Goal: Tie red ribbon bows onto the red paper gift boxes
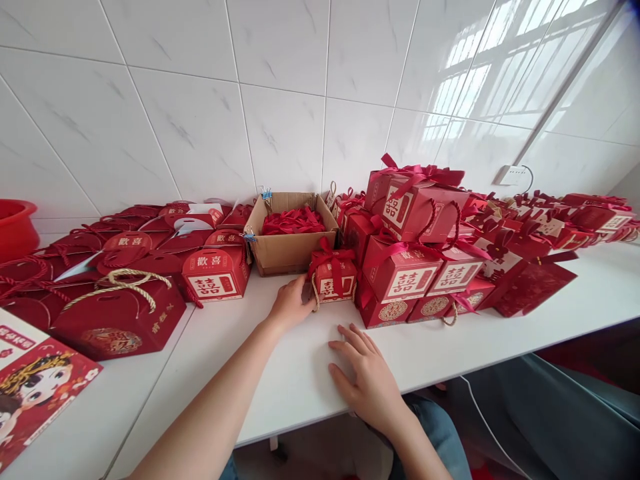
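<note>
My left hand (293, 305) grips the left side of a small red gift box (327, 288) with a red ribbon bow on top and a rope handle. The box stands upright on the white table, just in front of an open cardboard carton (287, 252). Inside the carton lies a heap of red ribbons (294, 220). My right hand (361, 373) holds nothing; its fingers are spread low over the table, in front of the box and apart from it. Immediately to the right rises a stack of ribboned red gift boxes (405, 273).
Several red boxes without bows, one with a cream rope handle (120, 313), crowd the left. A printed card box (43, 393) lies at the near left, and a red basin (17, 227) stands behind. More boxes (600, 217) extend right along the tiled wall, below a socket (511, 175).
</note>
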### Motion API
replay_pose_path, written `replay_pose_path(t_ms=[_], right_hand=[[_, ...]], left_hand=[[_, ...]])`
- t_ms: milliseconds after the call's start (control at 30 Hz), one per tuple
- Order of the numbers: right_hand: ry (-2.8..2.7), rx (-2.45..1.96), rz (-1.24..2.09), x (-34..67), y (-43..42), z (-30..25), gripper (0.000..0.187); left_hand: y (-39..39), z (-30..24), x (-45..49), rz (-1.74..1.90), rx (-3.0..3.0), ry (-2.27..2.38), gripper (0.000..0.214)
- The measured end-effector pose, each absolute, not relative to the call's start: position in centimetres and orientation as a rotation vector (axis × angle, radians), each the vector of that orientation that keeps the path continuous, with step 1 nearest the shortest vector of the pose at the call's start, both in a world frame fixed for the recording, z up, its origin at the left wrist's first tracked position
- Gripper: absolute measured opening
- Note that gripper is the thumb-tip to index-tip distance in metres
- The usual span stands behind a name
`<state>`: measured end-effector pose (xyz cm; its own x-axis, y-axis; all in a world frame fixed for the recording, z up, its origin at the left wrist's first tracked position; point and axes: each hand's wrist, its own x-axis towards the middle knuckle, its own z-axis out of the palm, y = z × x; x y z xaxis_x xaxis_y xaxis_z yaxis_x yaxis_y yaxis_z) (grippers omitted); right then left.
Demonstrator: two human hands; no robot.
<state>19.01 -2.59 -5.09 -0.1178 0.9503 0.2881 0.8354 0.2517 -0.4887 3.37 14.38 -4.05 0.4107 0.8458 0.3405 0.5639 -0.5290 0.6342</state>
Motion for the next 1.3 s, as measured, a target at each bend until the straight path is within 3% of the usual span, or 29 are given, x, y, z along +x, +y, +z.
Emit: replay_pose_path(t_ms=[233,533,900,1100,1300], right_hand=[[-1.994,-1.623,0.288,19.0,-2.6,-5.1,0.033],[-1.995,-1.608,0.264,19.0,-2.6,-5.0,0.033],[-2.002,-1.614,0.272,19.0,-2.7,-4.7,0.033],[-2.002,-1.603,0.259,19.0,-2.7,-4.9,0.033],[-1.994,-1.597,0.246,19.1,-2.7,-5.1,0.033]], left_hand=[[14.5,-4.4,3.1,0.904,2.164,1.049,0.034],[14.1,-3.3,2.5,0.888,2.124,1.058,0.062],[14.2,-2.7,1.9,0.857,2.195,1.073,0.051],[14.7,-3.8,2.5,0.867,2.251,1.12,0.03],[14.7,-3.8,2.6,0.798,2.282,1.103,0.03]])
